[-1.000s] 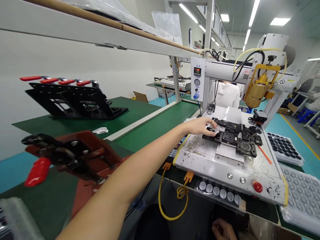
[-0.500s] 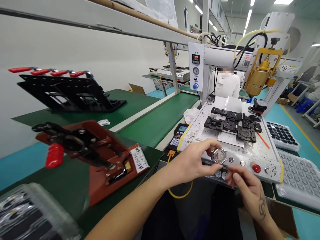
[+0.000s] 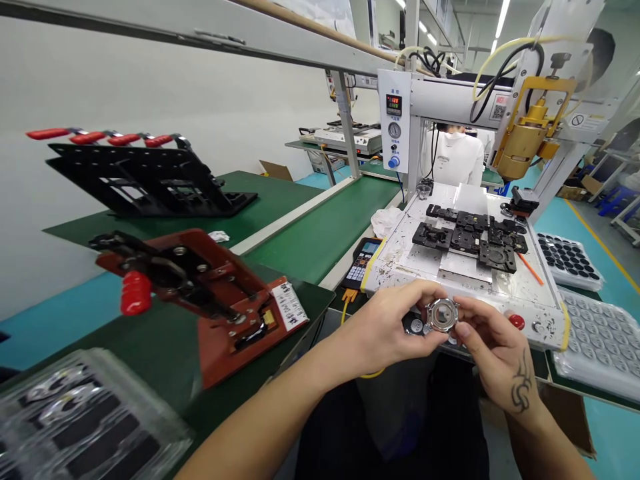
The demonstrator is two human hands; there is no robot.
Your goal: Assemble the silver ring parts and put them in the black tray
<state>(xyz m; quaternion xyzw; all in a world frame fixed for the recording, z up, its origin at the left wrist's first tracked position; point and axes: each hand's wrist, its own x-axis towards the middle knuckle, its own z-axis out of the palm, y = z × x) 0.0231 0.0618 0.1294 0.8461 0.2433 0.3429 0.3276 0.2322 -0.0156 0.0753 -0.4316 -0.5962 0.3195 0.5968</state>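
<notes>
A round silver watch case (image 3: 443,315) with an open or see-through middle is held up before the front panel of the dispensing machine. My left hand (image 3: 395,321) grips its left side between thumb and fingers. On the right side, the thumb and fingers of my right hand (image 3: 497,350) are closed on the rim of the same case. Past the hands, black fixture blocks (image 3: 467,235) sit on the machine's white bed (image 3: 400,263). Some small round parts (image 3: 417,325) show below my left fingers, partly hidden.
To the left stands a red-brown toggle press (image 3: 225,363) with a red handle. Behind it is a black clamp rack (image 3: 145,183). A plastic tray (image 3: 100,427) lies at lower left, and trays of round parts (image 3: 600,347) are at right. A keypad controller (image 3: 361,263) lies beside the machine. Another person (image 3: 456,159) is behind it.
My right hand has moved up and left and closed on the watch case, which my left hand still holds. The whole view has shifted slightly.
</notes>
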